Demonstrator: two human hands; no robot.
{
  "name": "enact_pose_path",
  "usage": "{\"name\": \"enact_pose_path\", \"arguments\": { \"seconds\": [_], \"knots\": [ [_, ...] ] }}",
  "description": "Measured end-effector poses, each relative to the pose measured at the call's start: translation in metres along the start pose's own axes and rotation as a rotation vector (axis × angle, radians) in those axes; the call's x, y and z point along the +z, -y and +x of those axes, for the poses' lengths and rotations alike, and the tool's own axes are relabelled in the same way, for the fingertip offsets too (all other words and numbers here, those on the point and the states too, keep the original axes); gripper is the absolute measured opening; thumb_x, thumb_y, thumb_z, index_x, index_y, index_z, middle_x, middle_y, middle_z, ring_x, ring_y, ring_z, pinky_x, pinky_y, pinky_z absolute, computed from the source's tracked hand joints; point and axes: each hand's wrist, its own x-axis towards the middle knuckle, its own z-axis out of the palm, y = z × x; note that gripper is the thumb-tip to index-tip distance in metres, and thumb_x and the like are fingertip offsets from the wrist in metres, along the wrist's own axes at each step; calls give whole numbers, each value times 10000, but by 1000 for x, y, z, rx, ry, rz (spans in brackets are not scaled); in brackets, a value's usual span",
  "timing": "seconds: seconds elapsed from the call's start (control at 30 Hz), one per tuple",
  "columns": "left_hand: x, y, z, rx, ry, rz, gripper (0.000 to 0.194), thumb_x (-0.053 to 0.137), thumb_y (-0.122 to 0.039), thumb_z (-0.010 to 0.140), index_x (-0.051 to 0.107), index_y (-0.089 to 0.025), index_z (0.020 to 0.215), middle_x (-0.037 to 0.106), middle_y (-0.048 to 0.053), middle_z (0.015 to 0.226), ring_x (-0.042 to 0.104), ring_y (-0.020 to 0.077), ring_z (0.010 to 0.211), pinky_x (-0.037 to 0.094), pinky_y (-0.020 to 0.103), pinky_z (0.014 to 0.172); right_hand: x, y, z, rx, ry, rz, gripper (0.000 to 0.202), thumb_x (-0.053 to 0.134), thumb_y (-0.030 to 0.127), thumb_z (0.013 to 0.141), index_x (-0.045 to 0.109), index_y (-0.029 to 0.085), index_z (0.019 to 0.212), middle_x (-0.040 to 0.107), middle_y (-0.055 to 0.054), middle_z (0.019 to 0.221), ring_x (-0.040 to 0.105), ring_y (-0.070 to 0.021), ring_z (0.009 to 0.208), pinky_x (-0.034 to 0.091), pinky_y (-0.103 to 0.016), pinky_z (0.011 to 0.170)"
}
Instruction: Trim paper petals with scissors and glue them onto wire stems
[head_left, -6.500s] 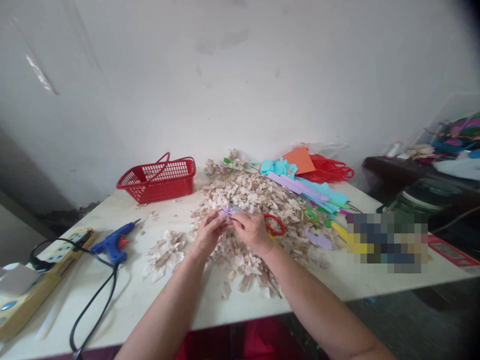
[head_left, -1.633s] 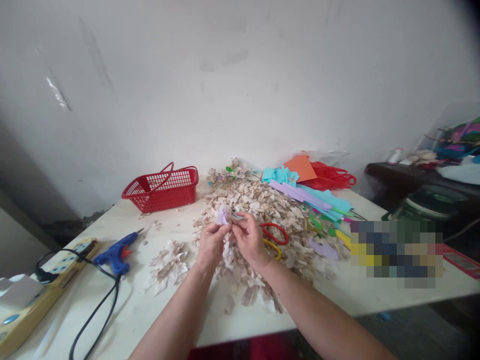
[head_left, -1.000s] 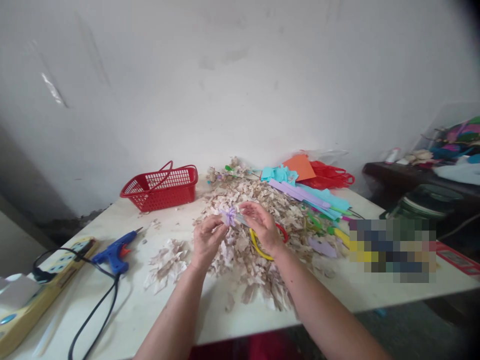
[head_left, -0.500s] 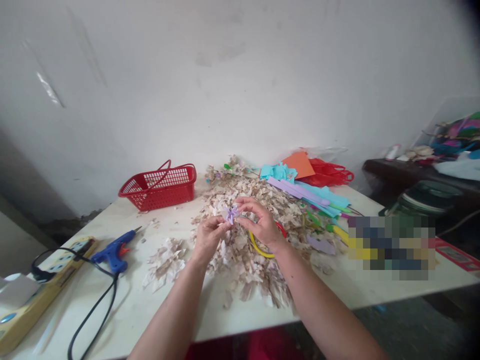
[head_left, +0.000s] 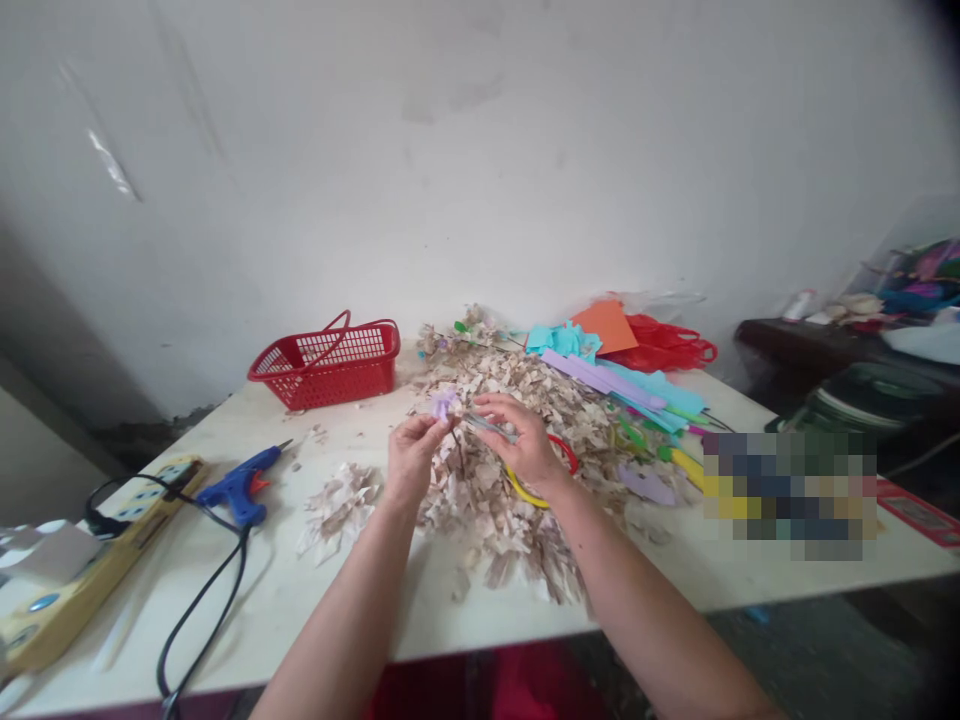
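No lettering, number, brand or sign can be read.

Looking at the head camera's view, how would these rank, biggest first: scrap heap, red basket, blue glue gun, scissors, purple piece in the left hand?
1. Scrap heap
2. Red basket
3. Blue glue gun and scissors: unsure, since the right hand hides part of the scissors
4. Purple piece, clearly smallest

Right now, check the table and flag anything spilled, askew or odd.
The paper-like scraps look spilled: they spread loosely over the table beneath the left hand and right hand, and a smaller clump lies nearer the glue gun, with nothing containing them.
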Motion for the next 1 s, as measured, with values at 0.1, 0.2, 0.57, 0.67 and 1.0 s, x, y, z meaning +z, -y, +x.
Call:
{"name": "enact_pose_path", "arguments": {
  "seconds": [0.1,0.2,0.57,0.67,1.0],
  "knots": [
    [-4,-3,5,-16,-102,-127,168,715,-280,595,627,-142,633,675,26,675,615,132,667,457,255,672,1,-9,-4,25,-7,-7,216,543,189,768,582,218,979,574,-68,1061,546,-170,965,484,-291,745],
    [-9,-6,9,-27,-167,-196,177,718,-273,591,628,-139,665,672,24,683,620,123,668,452,222,621,1,-20,-6,52,-3,-74,206,512,199,785,586,205,978,586,-61,1036,579,-137,809,487,-284,734],
    [-26,-20,18,79,-299,-434,188,725,-234,585,633,-136,716,667,19,704,620,105,678,465,223,667,6,22,-26,-136,713,-531,491,466,416,815,448,201,1256,356,-75,1373,344,-224,1225,215,-439,1036],
    [-28,-22,19,37,-321,-475,199,724,-231,586,638,-144,743,670,20,731,617,100,679,453,213,658,7,44,-57,-214,859,-544,570,411,508,816,382,216,1305,305,-57,1403,222,-224,1291,51,-467,1069],
    [-21,-3,-1,-159,-432,-370,153,696,-246,616,660,-181,750,682,27,814,575,174,936,385,304,819,-2,5,-62,-261,873,-684,459,386,441,854,452,226,1254,401,-39,1349,241,-217,1285,29,-497,1063]
  ]
}}
